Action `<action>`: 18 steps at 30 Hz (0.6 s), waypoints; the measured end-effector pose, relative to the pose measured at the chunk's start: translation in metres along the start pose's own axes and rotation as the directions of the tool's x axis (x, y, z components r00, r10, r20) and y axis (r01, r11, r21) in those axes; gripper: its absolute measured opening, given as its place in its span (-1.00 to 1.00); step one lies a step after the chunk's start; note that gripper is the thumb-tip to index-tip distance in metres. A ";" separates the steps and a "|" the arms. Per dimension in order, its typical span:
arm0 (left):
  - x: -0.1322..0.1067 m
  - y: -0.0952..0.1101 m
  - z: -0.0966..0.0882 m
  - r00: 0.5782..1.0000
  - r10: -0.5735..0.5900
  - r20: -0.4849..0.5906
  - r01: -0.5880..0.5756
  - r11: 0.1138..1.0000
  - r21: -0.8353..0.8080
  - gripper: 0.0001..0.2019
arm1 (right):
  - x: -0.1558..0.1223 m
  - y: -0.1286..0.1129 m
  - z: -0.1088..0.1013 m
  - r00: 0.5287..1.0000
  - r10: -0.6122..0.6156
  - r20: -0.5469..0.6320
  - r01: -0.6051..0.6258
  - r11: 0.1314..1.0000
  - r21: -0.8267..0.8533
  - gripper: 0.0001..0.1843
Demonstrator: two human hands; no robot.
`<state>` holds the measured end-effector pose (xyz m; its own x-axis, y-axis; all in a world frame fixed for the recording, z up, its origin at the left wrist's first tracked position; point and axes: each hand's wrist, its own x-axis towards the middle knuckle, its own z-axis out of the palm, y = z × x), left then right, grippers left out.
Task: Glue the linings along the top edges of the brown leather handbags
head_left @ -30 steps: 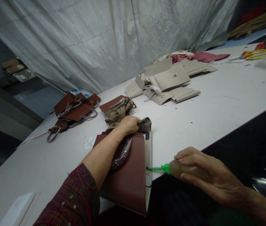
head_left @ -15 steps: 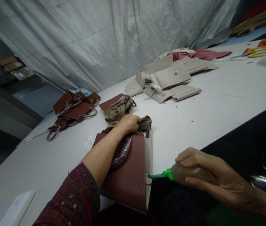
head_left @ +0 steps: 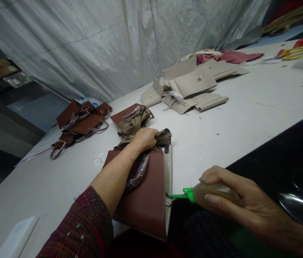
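Note:
A brown leather handbag point(head_left: 148, 193) lies at the table's near edge, its pale side edge facing right. Its handle point(head_left: 140, 175) is wrapped in clear plastic. My left hand point(head_left: 145, 138) is closed on the bag's olive lining point(head_left: 163, 137) at the top opening; the fingertips are partly hidden. In my right hand point(head_left: 229, 193) is a squeeze bottle point(head_left: 216, 191) of brownish liquid, gripped between thumb and fingers. Its green nozzle point(head_left: 177, 196) points left, and the dark tip is at the bag's pale side edge.
Another brown bag with olive lining point(head_left: 132, 120) lies just beyond. A pile of brown bags point(head_left: 83, 125) is at the left. Beige bag pieces point(head_left: 191, 84), a pink cloth point(head_left: 239, 56) and yellow-handled scissors point(head_left: 295, 53) lie farther back. A white block point(head_left: 17, 236) sits at lower left.
The nozzle tip has moved a little up along the bag's side edge, with my right hand shifting slightly left. My left hand keeps its hold on the lining. The view has shifted slightly.

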<state>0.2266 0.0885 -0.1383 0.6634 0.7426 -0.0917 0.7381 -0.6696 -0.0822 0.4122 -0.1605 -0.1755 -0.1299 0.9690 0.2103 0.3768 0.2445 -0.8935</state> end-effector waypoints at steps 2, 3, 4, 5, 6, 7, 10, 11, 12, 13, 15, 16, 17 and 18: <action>-0.001 0.000 0.001 1.000 0.001 -0.015 -0.001 1.000 0.002 -0.76 | 0.000 0.000 0.001 0.998 0.053 0.038 -0.055 0.997 0.062 -0.82; -0.001 0.001 0.002 1.000 0.001 -0.023 -0.001 1.000 0.003 -0.76 | -0.001 0.000 0.002 0.997 0.069 0.043 -0.072 0.994 0.079 -0.81; -0.002 0.001 0.002 0.999 0.000 -0.032 0.000 1.000 0.003 -0.76 | -0.001 0.000 0.003 0.996 0.080 0.042 -0.083 0.993 0.083 -0.80; -0.002 0.001 0.003 0.999 -0.002 -0.040 0.002 1.000 0.004 -0.77 | -0.002 0.001 0.004 0.995 0.087 0.041 -0.090 0.993 0.080 -0.79; -0.003 0.001 0.003 0.999 -0.004 -0.045 0.004 1.000 0.004 -0.77 | -0.003 0.001 0.004 0.995 0.088 0.049 -0.092 0.993 0.072 -0.78; -0.003 0.001 0.004 0.999 -0.005 -0.048 0.006 1.000 0.004 -0.77 | -0.003 0.002 0.004 0.994 0.088 0.061 -0.092 0.994 0.062 -0.78; -0.005 -0.001 0.004 0.998 -0.001 -0.063 0.001 1.000 -0.002 -0.77 | -0.005 0.001 0.002 0.997 0.050 0.067 -0.051 0.999 0.017 -0.83; -0.006 -0.002 0.004 0.997 -0.002 -0.072 0.002 1.000 -0.004 -0.76 | -0.005 0.000 0.001 0.999 0.023 0.048 -0.022 1.000 -0.007 -0.85; -0.006 -0.003 0.004 0.997 -0.004 -0.080 0.004 1.000 -0.006 -0.76 | -0.006 -0.002 0.001 1.000 -0.009 0.028 0.010 0.999 -0.031 -0.88; -0.007 -0.004 0.004 0.996 -0.006 -0.085 0.006 1.000 -0.008 -0.76 | -0.007 -0.004 0.001 0.999 -0.042 0.013 0.043 0.998 -0.053 -0.90; -0.009 -0.005 0.004 0.996 -0.009 -0.089 0.009 1.000 -0.008 -0.76 | -0.008 -0.007 0.001 0.996 -0.093 0.007 0.094 0.993 -0.075 -0.92; -0.010 -0.005 0.004 0.996 -0.010 -0.089 0.009 1.000 -0.008 -0.76 | -0.009 -0.008 0.001 0.994 -0.112 0.002 0.111 0.991 -0.076 -0.92; -0.011 -0.004 0.004 0.996 -0.013 -0.090 0.012 1.000 -0.007 -0.76 | -0.009 -0.009 0.002 0.992 -0.128 -0.011 0.127 0.989 -0.077 -0.91; -0.011 -0.003 0.004 0.996 -0.018 -0.092 0.018 1.000 -0.004 -0.76 | -0.010 -0.009 0.002 0.990 -0.138 -0.033 0.135 0.988 -0.081 -0.89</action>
<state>0.2162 0.0822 -0.1406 0.6584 0.7527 0.0018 0.7504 -0.6561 -0.0802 0.4080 -0.1721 -0.1702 -0.1500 0.9267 0.3446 0.4291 0.3750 -0.8218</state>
